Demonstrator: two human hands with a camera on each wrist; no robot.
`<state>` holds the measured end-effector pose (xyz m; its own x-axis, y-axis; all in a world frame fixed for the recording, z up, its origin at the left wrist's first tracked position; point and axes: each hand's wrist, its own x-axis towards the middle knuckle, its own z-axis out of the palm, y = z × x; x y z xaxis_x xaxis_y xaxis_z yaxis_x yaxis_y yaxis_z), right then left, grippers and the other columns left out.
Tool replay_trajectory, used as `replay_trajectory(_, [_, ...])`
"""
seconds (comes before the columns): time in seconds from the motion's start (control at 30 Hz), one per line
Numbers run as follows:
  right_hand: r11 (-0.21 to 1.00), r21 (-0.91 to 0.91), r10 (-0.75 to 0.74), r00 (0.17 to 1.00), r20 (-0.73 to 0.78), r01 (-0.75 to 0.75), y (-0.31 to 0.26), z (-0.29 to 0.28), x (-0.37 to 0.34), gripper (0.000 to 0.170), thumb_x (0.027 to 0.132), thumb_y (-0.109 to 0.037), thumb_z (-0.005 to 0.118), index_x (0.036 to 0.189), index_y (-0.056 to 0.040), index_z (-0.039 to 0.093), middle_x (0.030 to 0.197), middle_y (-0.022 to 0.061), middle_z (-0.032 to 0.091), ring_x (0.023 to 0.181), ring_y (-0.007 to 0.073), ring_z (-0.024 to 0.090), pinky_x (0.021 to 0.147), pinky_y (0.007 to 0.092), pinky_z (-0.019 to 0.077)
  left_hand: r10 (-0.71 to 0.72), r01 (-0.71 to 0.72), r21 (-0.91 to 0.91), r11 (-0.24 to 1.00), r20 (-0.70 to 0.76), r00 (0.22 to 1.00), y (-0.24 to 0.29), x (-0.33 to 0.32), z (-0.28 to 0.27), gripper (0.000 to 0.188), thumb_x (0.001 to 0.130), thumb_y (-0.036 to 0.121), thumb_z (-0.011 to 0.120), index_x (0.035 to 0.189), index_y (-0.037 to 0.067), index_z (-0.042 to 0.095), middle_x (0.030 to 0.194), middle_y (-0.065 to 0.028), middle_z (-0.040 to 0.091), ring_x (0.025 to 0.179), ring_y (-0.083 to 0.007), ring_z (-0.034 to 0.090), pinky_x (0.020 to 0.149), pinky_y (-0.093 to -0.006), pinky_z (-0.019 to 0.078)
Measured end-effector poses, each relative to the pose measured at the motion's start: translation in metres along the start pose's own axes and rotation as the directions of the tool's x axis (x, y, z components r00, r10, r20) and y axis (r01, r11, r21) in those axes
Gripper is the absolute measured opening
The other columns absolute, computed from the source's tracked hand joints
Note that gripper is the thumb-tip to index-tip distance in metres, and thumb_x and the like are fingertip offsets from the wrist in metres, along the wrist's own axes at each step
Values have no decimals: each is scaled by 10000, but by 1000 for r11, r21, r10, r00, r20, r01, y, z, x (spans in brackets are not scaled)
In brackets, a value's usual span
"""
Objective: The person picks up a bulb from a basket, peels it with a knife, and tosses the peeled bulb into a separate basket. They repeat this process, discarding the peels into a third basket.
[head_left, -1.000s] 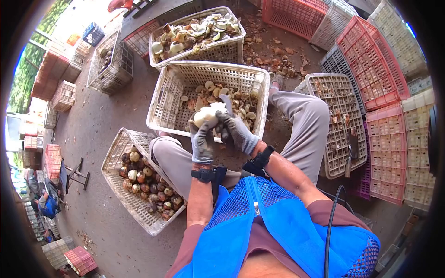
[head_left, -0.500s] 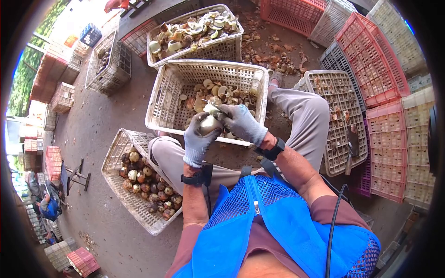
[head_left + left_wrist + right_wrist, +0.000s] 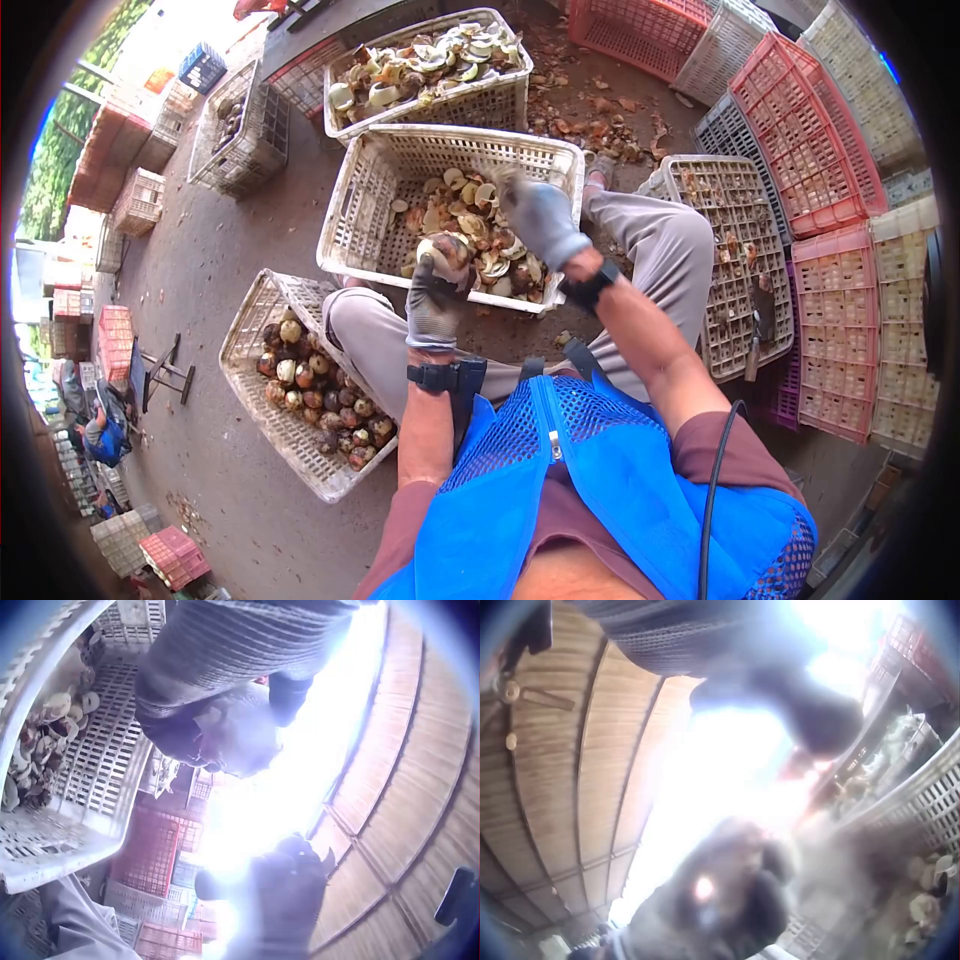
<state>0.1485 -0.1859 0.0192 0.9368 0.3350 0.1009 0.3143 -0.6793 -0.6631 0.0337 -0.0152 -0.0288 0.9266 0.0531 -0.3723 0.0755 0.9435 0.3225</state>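
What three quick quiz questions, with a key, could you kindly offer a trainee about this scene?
1. Which hand holds the brown-and-white bulb?
2. True or false: in the head view, the crate of round bulbs stands beside the right leg.
3. Fill in the blank: the nearest crate straight ahead holds ____.

Key:
1. The left hand.
2. False; it stands beside the left leg.
3. Pale and brown scraps.
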Motion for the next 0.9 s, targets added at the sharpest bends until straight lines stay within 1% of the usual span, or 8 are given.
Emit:
replay_trajectory(0.03, [871, -488, 86, 963, 256, 52, 13, 2, 9, 233, 909, -80, 476, 1098, -5, 590, 880, 167, 699, 749, 298, 703, 627, 415, 558, -15, 12, -56, 998, -45, 999, 0, -1, 3, 378, 913, 315, 626, 1218, 99, 573, 1156, -90, 639, 1013, -240, 624, 850, -437, 521])
replay_trajectory(0.1, [898, -435, 62, 960, 274, 66, 51, 26, 6, 372, 885, -143, 496, 1248, -62, 524, 892, 201, 693, 789, 331, 695, 699, 463, 542, -14, 10, -57, 998, -67, 998, 5, 3, 0, 391, 903, 345, 632, 1202, 99, 580, 1139, -102, 645, 986, -271, 626, 822, -451, 526])
replay_trajectory(0.17, [941, -339, 57, 976, 212, 19, 24, 13, -13, 475, 892, -160, 526, 1355, -78, 460, 862, 188, 684, 759, 321, 687, 657, 451, 535, -37, 31, -113, 993, -58, 998, 4, 2, -4, 397, 897, 354, 636, 1194, 97, 581, 1119, -103, 648, 973, -282, 627, 812, -459, 529])
replay_trajectory(0.27, [897, -292, -351, 936, -20, 331, 27, 38, -45, 671, 847, -138, 626, 1459, -116, 353, 744, 120, 622, 601, 280, 636, 535, 398, 505, -7, -22, -149, 989, -186, 982, 0, 5, 2, 390, 897, 329, 636, 1197, 86, 576, 1143, -108, 630, 1002, -292, 611, 831, -477, 532])
replay_trajectory(0.3, [887, -301, -379, 924, -42, 350, 23, 40, -52, 710, 833, -154, 643, 1472, -119, 335, 744, 111, 621, 578, 268, 627, 517, 393, 493, -3, -32, -161, 986, -213, 977, 0, 7, 2, 388, 899, 322, 635, 1199, 84, 574, 1152, -110, 625, 1013, -291, 607, 835, -477, 532])
replay_trajectory(0.47, [889, -191, -426, 905, -14, 415, 8, 55, -86, 843, 783, -167, 654, 1514, -103, 238, 717, 105, 610, 546, 254, 620, 464, 405, 468, 65, -61, -229, 972, 11, 998, -8, 17, -15, 331, 939, 309, 574, 1197, 102, 585, 1157, -103, 624, 1066, -282, 592, 943, -455, 491])
replay_trajectory(0.57, [881, -230, -408, 910, 72, 414, 11, 66, -91, 824, 798, -150, 627, 1518, -105, 227, 715, 93, 617, 548, 249, 623, 464, 408, 469, 59, -77, -84, 993, -196, 979, -11, 0, 13, 327, 947, 303, 561, 1209, 108, 581, 1191, -96, 620, 1109, -272, 585, 988, -455, 463])
replay_trajectory(0.9, [919, -152, -365, 931, 28, 365, 1, 51, -87, 757, 825, -147, 599, 1509, -143, 274, 668, 89, 616, 534, 256, 617, 474, 414, 472, 21, -26, -80, 996, -65, 998, -11, 5, -7, 418, 939, 300, 576, 1293, 82, 531, 1243, -126, 605, 1131, -280, 589, 981, -438, 485])
